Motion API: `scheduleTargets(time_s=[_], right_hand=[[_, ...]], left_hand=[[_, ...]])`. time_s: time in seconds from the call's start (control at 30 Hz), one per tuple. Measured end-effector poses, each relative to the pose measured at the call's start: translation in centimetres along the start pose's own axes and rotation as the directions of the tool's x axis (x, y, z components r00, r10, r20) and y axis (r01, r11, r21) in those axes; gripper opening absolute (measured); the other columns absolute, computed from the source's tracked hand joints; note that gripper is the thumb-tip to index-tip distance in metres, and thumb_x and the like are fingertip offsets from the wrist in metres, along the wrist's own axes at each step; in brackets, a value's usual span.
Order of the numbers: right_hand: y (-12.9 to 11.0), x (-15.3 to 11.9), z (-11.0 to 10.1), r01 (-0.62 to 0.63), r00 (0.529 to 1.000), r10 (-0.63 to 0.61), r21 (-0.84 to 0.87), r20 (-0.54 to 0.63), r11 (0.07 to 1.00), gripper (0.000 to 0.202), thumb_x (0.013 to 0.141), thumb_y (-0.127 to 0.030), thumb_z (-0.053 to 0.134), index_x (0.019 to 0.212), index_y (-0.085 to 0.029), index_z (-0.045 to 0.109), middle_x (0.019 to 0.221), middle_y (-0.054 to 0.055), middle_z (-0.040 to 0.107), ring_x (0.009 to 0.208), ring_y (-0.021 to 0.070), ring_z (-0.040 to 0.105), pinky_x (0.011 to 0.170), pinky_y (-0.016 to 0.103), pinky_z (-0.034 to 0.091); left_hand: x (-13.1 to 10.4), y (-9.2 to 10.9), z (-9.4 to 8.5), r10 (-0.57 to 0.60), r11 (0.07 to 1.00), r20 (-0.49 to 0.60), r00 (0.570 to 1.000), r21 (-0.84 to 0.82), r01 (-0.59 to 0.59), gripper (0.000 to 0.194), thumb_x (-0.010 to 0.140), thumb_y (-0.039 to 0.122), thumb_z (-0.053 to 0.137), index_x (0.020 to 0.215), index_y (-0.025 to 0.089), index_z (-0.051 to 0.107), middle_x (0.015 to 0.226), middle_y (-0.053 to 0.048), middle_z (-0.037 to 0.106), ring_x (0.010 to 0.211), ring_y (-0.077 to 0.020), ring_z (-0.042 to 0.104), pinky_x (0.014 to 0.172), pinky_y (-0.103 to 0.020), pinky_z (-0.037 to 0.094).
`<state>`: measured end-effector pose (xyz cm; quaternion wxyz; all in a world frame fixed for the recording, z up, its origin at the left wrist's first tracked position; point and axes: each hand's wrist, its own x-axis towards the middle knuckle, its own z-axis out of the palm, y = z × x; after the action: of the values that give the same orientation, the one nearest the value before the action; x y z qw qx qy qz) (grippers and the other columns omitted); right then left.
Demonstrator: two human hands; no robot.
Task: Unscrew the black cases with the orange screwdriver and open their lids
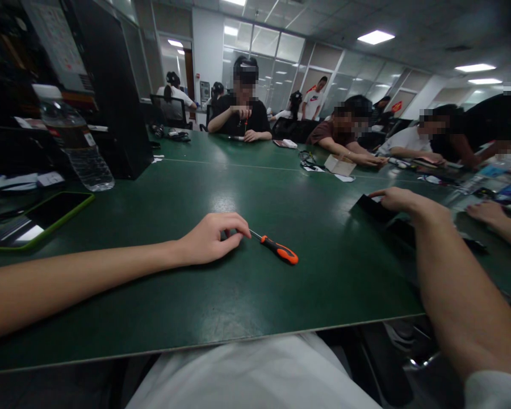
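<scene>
An orange and black screwdriver [281, 250] lies on the green table [221, 301], its handle angled toward the lower right. My left hand [216, 238] rests palm down to its left, with thumb and fingertips curled together at the tip of the metal shaft. Farther right, my right hand [396, 200] is at a flat black object [377, 209], one finger stretched along its upper edge. The other fingers of that hand are mostly hidden, but they appear to grip the object, which is tilted above the tabletop.
At the left are a green-edged phone [46, 218], a water bottle [79, 142] and a black panel [114, 91]. A small box [339, 165] and cables [307, 159] lie toward the far side. People sit across the table, and another person's hand [488, 213] is at the right.
</scene>
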<state>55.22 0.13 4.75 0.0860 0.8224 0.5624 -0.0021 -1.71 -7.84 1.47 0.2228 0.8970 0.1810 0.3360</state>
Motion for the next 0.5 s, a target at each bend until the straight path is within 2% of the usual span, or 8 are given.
scheduleTargets(time_s=[0.1,0.27,0.4,0.5], right_hand=[[-0.4,-0.1,-0.3,-0.053,0.995,0.056,-0.036,0.087,0.998,0.035,0.097,-0.037,0.062,0.127,-0.019,0.061,0.126,0.009,0.063,0.108,0.0209,0.064,0.091,0.040,0.057],[-0.7,0.3,-0.4,-0.069,0.991,0.075,-0.060,0.107,0.996,0.036,0.097,-0.037,0.063,0.128,-0.020,0.061,0.130,0.010,0.061,0.113,0.0224,0.062,0.094,0.042,0.055],[-0.2,0.5,-0.2,-0.048,0.996,0.050,-0.029,0.073,0.998,0.035,0.097,-0.036,0.063,0.127,-0.019,0.062,0.127,0.009,0.063,0.111,0.0218,0.063,0.094,0.042,0.056],[0.5,0.4,-0.2,-0.012,0.999,0.013,0.010,-0.041,1.000,0.030,0.096,-0.035,0.065,0.120,-0.018,0.065,0.117,0.008,0.067,0.103,0.0196,0.066,0.089,0.039,0.057]], left_hand=[[0.0,0.0,0.0,-0.001,1.000,0.006,1.000,0.001,0.001,0.018,0.091,0.011,0.056,0.095,0.016,0.073,0.102,-0.007,0.074,0.090,-0.0171,0.069,0.084,-0.029,0.054],[0.0,0.1,0.0,0.000,1.000,0.013,1.000,-0.004,0.000,0.018,0.091,0.011,0.056,0.096,0.016,0.073,0.103,-0.008,0.074,0.091,-0.0169,0.069,0.085,-0.029,0.055],[0.0,0.1,-0.1,-0.004,1.000,0.016,1.000,0.001,0.004,0.018,0.091,0.012,0.056,0.096,0.016,0.073,0.103,-0.008,0.074,0.091,-0.0171,0.069,0.085,-0.030,0.055],[0.0,0.3,-0.1,0.004,1.000,0.007,1.000,0.011,-0.004,0.018,0.091,0.012,0.056,0.095,0.016,0.073,0.102,-0.008,0.074,0.093,-0.0177,0.069,0.086,-0.030,0.055]])
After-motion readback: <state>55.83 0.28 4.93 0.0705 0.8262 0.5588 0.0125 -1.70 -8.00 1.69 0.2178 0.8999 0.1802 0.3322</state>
